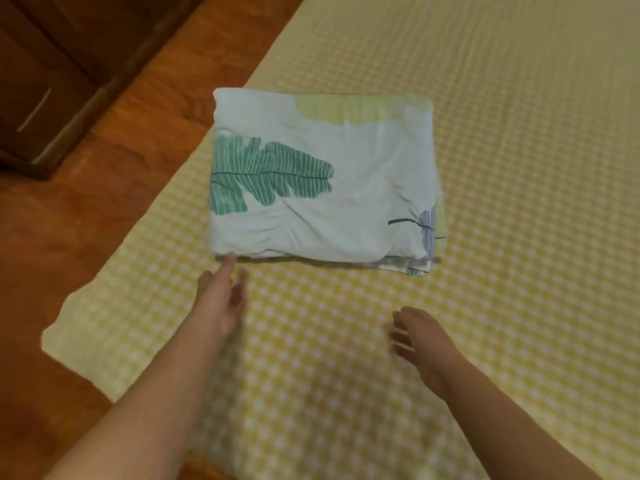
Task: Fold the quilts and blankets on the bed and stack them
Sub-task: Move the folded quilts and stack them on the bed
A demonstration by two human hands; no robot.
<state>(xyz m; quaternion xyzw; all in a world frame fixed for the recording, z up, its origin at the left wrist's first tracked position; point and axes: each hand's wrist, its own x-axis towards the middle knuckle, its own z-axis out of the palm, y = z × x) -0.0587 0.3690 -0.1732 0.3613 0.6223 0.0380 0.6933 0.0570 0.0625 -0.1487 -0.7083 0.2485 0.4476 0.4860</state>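
Quilt [322, 181]: folded, laid on the bed [502, 168] at 12 o'clock from the hands.
Left hand [223, 299]: stretched forward, fingers straight, one fingertip met with the quilt's near corner.
Right hand [420, 339]: held at 4 o'clock from the quilt, fingers spread loosely, nothing held.

Below me, a polished reddish-brown wooden floor [114, 188] runs along the left side of the bed, its boards catching a soft, warm indoor light. In the upper left corner stands a piece of dark brown wooden furniture [52, 74], its base resting on the floor, with a thin pale line on its front that may be a handle. The picture is slightly blurred throughout.
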